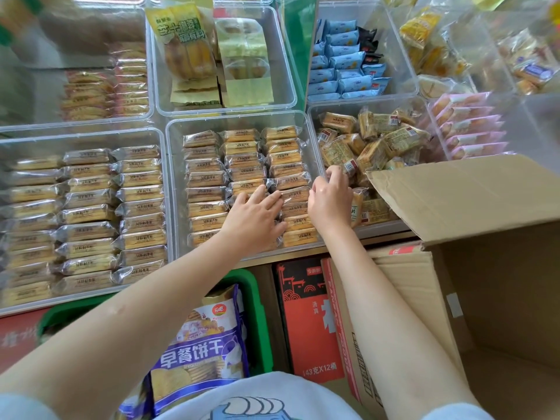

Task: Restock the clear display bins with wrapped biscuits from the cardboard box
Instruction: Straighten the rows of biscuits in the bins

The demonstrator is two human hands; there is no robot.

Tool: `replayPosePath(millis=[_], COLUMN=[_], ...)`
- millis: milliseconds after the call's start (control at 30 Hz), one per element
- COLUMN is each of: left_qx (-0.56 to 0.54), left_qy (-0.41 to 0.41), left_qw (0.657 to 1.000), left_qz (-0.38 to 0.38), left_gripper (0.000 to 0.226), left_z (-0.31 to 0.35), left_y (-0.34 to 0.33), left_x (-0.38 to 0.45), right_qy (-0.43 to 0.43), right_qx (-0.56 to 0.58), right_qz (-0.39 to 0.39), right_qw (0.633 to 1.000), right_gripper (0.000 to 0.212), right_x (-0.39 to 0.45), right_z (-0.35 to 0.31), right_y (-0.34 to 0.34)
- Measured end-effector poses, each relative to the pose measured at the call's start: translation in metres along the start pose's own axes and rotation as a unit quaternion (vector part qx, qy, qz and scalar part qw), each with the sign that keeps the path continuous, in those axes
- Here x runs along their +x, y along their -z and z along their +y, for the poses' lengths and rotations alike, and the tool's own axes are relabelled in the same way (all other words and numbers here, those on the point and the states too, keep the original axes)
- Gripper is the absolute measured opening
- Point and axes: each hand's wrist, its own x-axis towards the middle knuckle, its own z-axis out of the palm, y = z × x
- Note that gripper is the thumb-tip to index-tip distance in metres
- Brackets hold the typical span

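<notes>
Both hands work in the middle clear bin [242, 122], a rigid see-through tub with rounded corners, where flat oblong wrapped biscuits [206, 177] in crinkly transparent film lie in three neat columns. The left hand [254, 218] rests flat on the centre and right columns, fingers straight and spread, gripping nothing. The right hand [328, 197] sits at the bin's right wall with its fingers curled near a packet's edge; whether it actually pinches one cannot be told. The matte brown cardboard box [485, 268] stands open at the right, one flap [454, 189] leaning over the neighbouring bin of loose packets [372, 144]. Below the shelf, a glossy purple biscuit bag [200, 353] sits in a green basket [257, 313].
</notes>
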Motion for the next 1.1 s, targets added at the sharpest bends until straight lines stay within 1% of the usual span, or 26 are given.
replayPosePath(millis=[67, 100, 233, 300, 400, 467, 500, 633, 700, 800, 867, 967, 1033, 1100], left_qx=[0.000, 0.000, -0.005, -0.018, -0.028, -0.037, -0.045, -0.070, -0.079, -0.094, -0.094, -0.086, -0.086, -0.092], left_qy=[-0.005, -0.010, -0.021, -0.022, -0.048, -0.071, -0.075, -0.065, -0.061, -0.062, -0.069, -0.076, -0.069, -0.066], left_qw=[1.000, 1.000, 1.000, 0.999, 0.998, 0.996, 0.995, 0.995, 0.995, 0.993, 0.992, 0.992, 0.992, 0.992], left_qz=[0.002, 0.004, 0.014, 0.022, 0.043, 0.044, 0.038, 0.008, 0.016, 0.038, 0.047, 0.051, 0.054, 0.048], left_gripper=[0.067, 0.066, 0.063, 0.060, 0.056, 0.055, 0.056, 0.061, 0.067, 0.076, 0.073, 0.068, 0.069, 0.073], left_z=[-0.001, -0.002, -0.005, -0.005, -0.003, 0.001, 0.003, 0.004, 0.005, 0.007, 0.008, 0.007, 0.007, 0.010], left_y=[-0.002, -0.002, 0.000, 0.001, -0.001, -0.006, -0.009, -0.021, -0.024, -0.027, -0.031, -0.042, -0.043, -0.040], left_x=[0.000, -0.001, -0.005, -0.009, -0.020, -0.029, -0.032, -0.036, -0.037, -0.043, -0.050, -0.060, -0.062, -0.062], right_qy=[0.002, 0.002, -0.002, -0.012, -0.022, -0.034, -0.043, -0.068, -0.067, -0.062, -0.066, -0.082, -0.082, -0.083], right_qx=[0.015, 0.016, 0.000, 0.013, 0.054, 0.064, 0.061, 0.005, 0.000, 0.007, -0.022, -0.068, -0.088, -0.097], right_qz=[0.023, 0.021, -0.028, -0.035, -0.007, 0.021, 0.017, -0.068, -0.071, -0.065, -0.103, -0.187, -0.213, -0.222], right_qw=[1.000, 1.000, 1.000, 0.999, 0.998, 0.997, 0.997, 0.995, 0.995, 0.996, 0.992, 0.977, 0.970, 0.967], right_gripper=[0.005, 0.006, 0.006, 0.006, 0.004, 0.003, 0.005, 0.018, 0.021, 0.018, 0.018, 0.028, 0.030, 0.026], right_x=[-0.002, -0.002, 0.000, 0.000, -0.010, -0.021, -0.027, -0.049, -0.052, -0.053, -0.054, -0.054, -0.050, -0.044], right_z=[0.001, 0.001, 0.002, 0.002, -0.002, -0.004, -0.004, -0.001, 0.002, 0.007, 0.009, 0.007, 0.003, 0.001], right_y=[0.000, 0.000, 0.003, 0.005, 0.015, 0.025, 0.028, 0.023, 0.023, 0.031, 0.036, 0.039, 0.039, 0.038])
